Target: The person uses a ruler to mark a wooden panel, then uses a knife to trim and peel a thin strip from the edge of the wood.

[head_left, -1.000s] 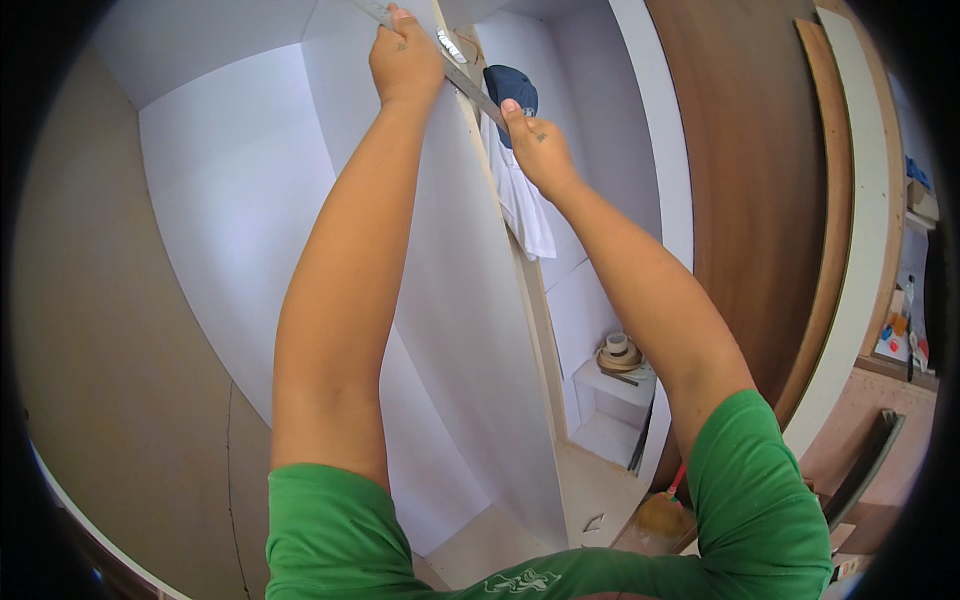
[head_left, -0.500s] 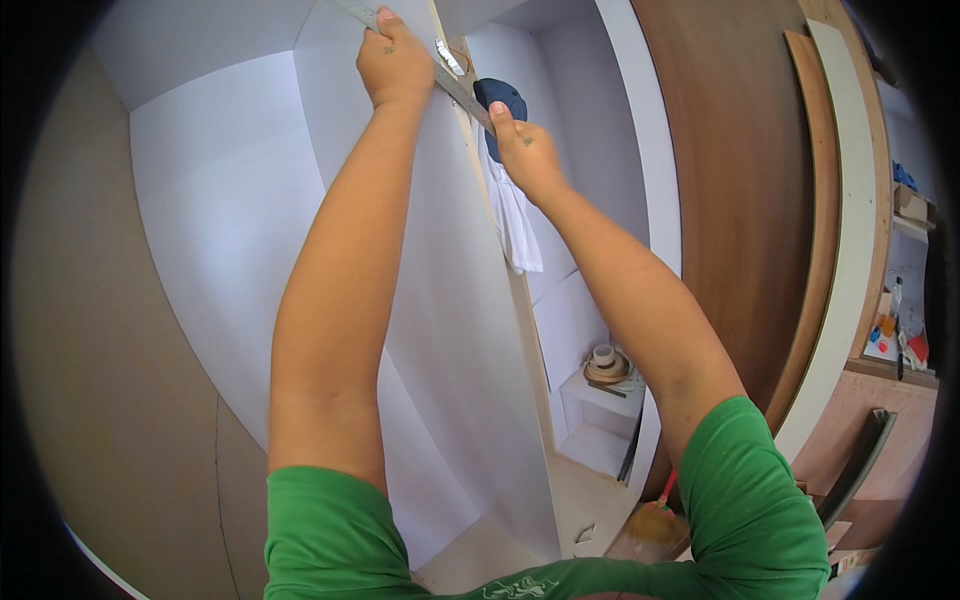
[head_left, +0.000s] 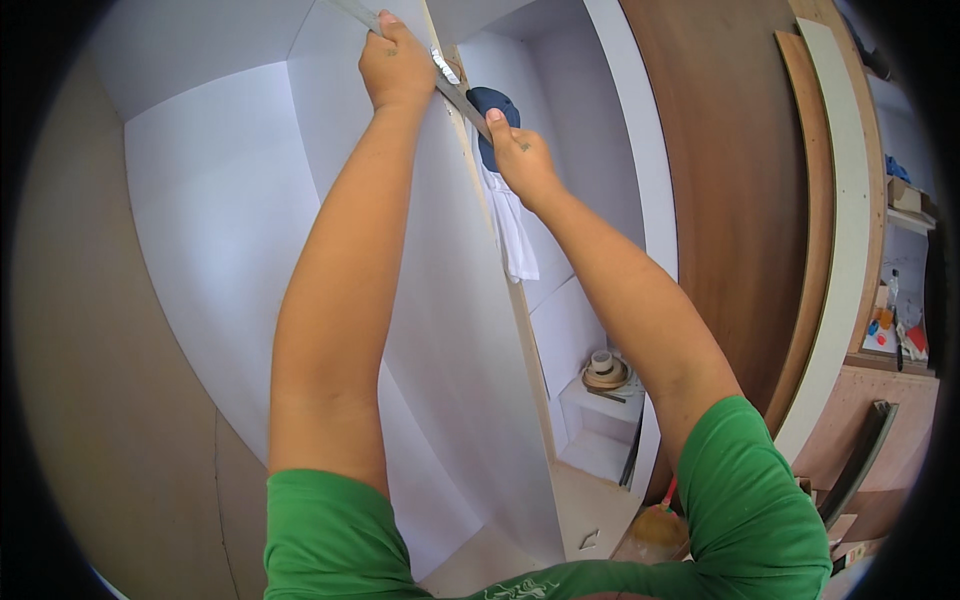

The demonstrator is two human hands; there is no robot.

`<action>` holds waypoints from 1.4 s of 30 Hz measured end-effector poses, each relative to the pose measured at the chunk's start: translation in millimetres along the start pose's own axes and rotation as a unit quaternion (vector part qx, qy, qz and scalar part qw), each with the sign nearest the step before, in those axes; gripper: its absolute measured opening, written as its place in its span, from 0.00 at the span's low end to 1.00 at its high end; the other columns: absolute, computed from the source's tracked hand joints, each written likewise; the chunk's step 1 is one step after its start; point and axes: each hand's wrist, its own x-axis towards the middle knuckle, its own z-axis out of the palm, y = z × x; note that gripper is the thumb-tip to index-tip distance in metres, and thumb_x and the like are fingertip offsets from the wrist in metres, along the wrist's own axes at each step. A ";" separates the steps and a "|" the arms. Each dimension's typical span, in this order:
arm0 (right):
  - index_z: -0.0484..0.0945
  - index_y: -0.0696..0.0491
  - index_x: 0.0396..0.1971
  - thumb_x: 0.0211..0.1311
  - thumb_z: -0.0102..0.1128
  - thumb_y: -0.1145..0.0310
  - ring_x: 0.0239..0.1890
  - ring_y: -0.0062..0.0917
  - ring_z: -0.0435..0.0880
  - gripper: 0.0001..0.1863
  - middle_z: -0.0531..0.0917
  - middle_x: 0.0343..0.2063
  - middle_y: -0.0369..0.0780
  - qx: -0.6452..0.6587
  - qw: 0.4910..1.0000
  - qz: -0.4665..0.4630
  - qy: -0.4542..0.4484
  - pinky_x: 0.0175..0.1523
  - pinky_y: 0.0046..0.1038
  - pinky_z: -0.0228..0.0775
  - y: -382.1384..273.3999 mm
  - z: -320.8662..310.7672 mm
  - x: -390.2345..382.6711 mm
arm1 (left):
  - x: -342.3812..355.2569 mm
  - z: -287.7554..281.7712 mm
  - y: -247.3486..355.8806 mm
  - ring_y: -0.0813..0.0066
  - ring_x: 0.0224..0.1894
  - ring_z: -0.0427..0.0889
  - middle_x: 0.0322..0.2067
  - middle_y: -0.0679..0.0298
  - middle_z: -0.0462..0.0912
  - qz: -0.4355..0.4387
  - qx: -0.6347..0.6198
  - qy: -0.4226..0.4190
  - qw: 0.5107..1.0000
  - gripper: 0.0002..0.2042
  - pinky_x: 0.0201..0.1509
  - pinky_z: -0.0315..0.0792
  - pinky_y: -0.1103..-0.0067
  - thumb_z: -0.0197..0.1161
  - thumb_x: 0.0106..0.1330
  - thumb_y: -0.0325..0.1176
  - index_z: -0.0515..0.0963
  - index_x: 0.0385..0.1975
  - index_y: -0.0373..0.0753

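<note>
- Left hand (head_left: 397,70): arm stretched up, nearly straight, thumb uppermost, fingers pinching a metal ruler (head_left: 460,100).
- Right hand (head_left: 523,168): lower, forearm slanting inward, thumb pressed on the ruler's end; the curled fingers beneath are mostly hidden.
- Between the two hands' fingers, the ruler crosses the front edge of a pale upright panel (head_left: 450,270).
- Just beyond the right fingers: a dark blue cap (head_left: 492,98).
- Below them: a hanging white cloth (head_left: 515,235).
- Well below: a whitish roll (head_left: 602,362).

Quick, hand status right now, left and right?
Left hand: closed, holding the metal ruler.
Right hand: closed, holding the same ruler nearer its lower end, thumb on top.
</note>
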 end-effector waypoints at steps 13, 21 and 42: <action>0.78 0.60 0.19 0.74 0.42 0.34 0.31 0.42 0.81 0.41 0.81 0.22 0.51 -0.015 1.000 -0.008 -0.009 0.45 0.40 0.72 -8.2 -3.2 -17.4 | -15.5 -16.7 1.6 0.48 0.58 0.80 0.56 0.44 0.81 0.001 -0.079 -0.029 0.996 0.28 0.64 0.71 0.66 0.41 0.79 0.47 0.71 0.64 0.27; 0.78 0.61 0.21 0.73 0.42 0.33 0.32 0.43 0.81 0.42 0.81 0.23 0.52 -0.017 0.999 0.036 -0.014 0.45 0.40 0.71 15.5 -1.7 -0.1 | 1.3 13.7 -24.5 0.48 0.68 0.70 0.67 0.43 0.70 0.084 0.020 -0.036 0.996 0.29 0.73 0.60 0.63 0.38 0.79 0.46 0.67 0.67 0.27; 0.58 0.42 0.14 0.71 0.49 0.31 0.08 0.21 0.55 0.34 0.56 0.09 0.29 0.125 0.809 0.574 0.009 0.15 0.27 0.46 240.1 -197.0 -569.7 | 4.3 -46.3 34.8 0.64 0.33 0.85 0.30 0.58 0.86 0.075 0.350 -0.249 0.900 0.23 0.37 0.77 0.66 0.65 0.55 0.55 0.85 0.32 0.36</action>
